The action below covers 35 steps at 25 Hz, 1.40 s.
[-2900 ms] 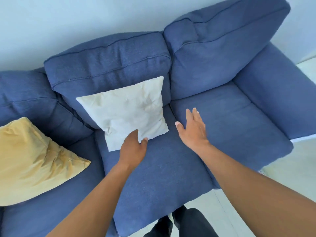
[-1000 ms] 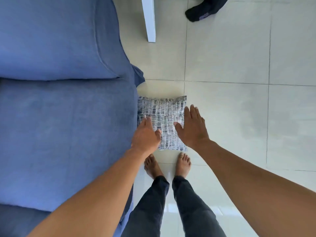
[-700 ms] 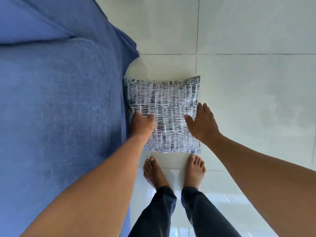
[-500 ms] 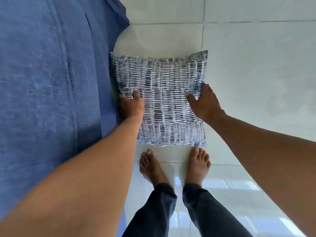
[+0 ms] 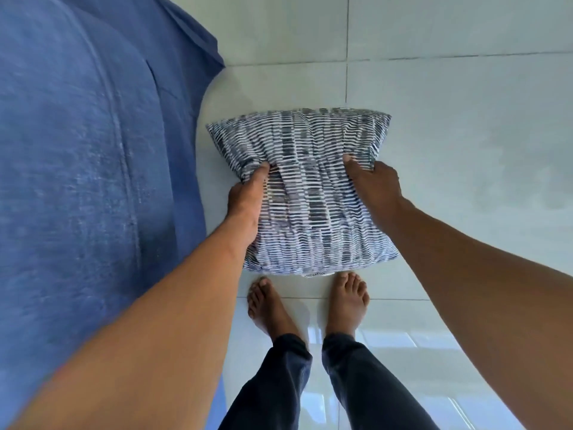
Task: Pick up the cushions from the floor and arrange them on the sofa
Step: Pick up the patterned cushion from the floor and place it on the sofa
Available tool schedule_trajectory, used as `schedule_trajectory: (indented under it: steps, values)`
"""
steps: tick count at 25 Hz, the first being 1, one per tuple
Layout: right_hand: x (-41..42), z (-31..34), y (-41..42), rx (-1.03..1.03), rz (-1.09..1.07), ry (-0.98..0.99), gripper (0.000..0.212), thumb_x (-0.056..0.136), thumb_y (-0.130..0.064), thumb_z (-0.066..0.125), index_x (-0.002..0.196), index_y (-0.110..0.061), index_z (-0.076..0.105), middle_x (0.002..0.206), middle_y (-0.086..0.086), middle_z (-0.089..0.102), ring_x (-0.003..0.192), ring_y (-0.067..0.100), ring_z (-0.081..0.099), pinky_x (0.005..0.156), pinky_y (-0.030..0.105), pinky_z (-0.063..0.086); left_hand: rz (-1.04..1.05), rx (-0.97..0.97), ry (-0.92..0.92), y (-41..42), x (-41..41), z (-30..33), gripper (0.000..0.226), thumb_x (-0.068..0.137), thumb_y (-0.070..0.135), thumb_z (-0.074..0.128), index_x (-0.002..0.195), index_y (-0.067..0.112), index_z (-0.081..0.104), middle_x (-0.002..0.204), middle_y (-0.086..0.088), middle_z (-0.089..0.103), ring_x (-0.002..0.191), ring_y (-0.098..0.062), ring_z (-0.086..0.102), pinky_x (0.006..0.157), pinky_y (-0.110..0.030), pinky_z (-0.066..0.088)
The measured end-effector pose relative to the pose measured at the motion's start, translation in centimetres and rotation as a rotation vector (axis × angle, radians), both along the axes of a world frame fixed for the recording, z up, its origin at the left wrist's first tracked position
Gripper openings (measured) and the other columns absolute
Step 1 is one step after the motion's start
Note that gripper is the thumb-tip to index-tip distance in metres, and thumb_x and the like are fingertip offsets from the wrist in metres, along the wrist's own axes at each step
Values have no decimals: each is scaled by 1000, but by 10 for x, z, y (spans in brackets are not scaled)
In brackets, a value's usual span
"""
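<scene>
1. The blue sofa (image 5: pixel 77 181) fills the left side and is cut off by the top, left and bottom edges, so only part of its seat and front edge shows.
2. The left hand (image 5: pixel 246 200) is closed on the left edge of the patterned cushion (image 5: pixel 310 193), thumb on top; its other fingers are hidden under the fabric.
3. The cushion (dark blue and white dashes) is pinched in at the middle and bunched between the hands, just right of the sofa and above the pale tiled floor (image 5: pixel 465 135). Whether its far edge rests on the tiles cannot be told. A small label on its near edge is too blurred to read.
4. The right hand (image 5: pixel 376 181) is clamped on the right edge, fingertips buried in folds.
5. Bare feet (image 5: pixel 347 299) stand just below the cushion.
6. Half a second ago the cushion lay flat with both hands spread on it; now the hands have closed and the fabric is gathered up.
</scene>
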State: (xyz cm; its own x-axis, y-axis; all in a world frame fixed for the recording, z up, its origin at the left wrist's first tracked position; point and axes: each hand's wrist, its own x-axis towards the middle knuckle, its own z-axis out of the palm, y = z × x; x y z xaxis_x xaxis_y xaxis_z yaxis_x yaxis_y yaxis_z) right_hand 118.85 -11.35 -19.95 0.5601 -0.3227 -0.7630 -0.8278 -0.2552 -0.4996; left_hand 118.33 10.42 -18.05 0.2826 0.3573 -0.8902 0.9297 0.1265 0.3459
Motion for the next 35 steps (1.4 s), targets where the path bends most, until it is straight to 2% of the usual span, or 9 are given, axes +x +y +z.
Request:
schedule_trajectory:
  steps: [4, 5, 8, 9, 14, 20, 26, 30, 35]
  values:
    - [7, 87, -24, 56, -129, -26, 114, 43, -90, 81, 128, -14, 74, 117, 2, 80, 106, 24, 77, 101, 45, 60, -15, -76, -97, -15, 1, 90, 49, 90, 58, 72, 122, 21, 71, 106, 0, 78, 95, -22, 75, 75, -30, 59]
    - [8, 114, -28, 81, -139, -53, 105, 45, -87, 83, 122, -16, 76, 113, 0, 82, 103, 23, 78, 100, 46, 61, -7, -91, -123, -18, -1, 117, 43, 91, 57, 71, 118, 24, 71, 103, 3, 78, 95, -19, 74, 74, -29, 58]
    - [2, 199, -33, 103, -113, -106, 46, 69, -62, 86, 92, -23, 80, 96, -4, 84, 94, 20, 80, 97, 46, 63, 33, -149, -161, -21, -11, 199, 40, 89, 53, 76, 116, 24, 75, 105, 1, 81, 98, -21, 77, 88, -39, 61]
    - [-3, 222, -34, 100, -124, -120, 38, 73, -58, 86, 90, -25, 80, 96, -5, 84, 94, 19, 80, 97, 46, 63, 42, -157, -170, -20, -14, 222, 42, 88, 51, 78, 118, 22, 75, 106, -1, 83, 99, -23, 78, 92, -42, 62]
    - [-19, 372, -26, 173, -149, -164, 48, 64, -64, 86, 97, -28, 80, 98, -6, 85, 95, 19, 80, 98, 47, 62, 85, -177, -255, 1, -30, 373, 37, 86, 38, 84, 116, 17, 75, 106, -8, 84, 98, -30, 81, 94, -53, 63]
    - [-33, 498, 3, 205, -88, -203, 59, 58, -74, 82, 98, -32, 77, 101, -6, 83, 96, 22, 79, 98, 50, 62, 65, -146, -373, 29, -54, 507, 34, 92, 35, 79, 119, 15, 73, 106, -7, 83, 90, -23, 80, 78, -36, 64]
    - [-18, 568, 57, 264, 157, -293, 44, 77, -53, 87, 108, -23, 78, 102, -2, 84, 93, 21, 81, 96, 50, 63, 194, -72, -469, 90, -97, 560, 42, 93, 37, 77, 126, 13, 68, 116, -9, 81, 102, -27, 79, 93, -46, 63]
    - [2, 592, 132, 272, 379, -298, 41, 82, -43, 86, 115, -19, 75, 105, 3, 82, 92, 24, 80, 95, 48, 63, 363, -23, -531, 149, -137, 571, 36, 94, 28, 77, 126, 13, 70, 115, -5, 82, 95, -19, 81, 70, -25, 63]
    - [14, 594, 256, 254, 640, -271, 40, 81, -47, 85, 110, -22, 74, 108, 5, 80, 95, 29, 78, 97, 52, 61, 552, 56, -555, 230, -178, 575, 30, 97, 27, 74, 126, 18, 71, 116, -2, 81, 96, -16, 80, 75, -26, 61]
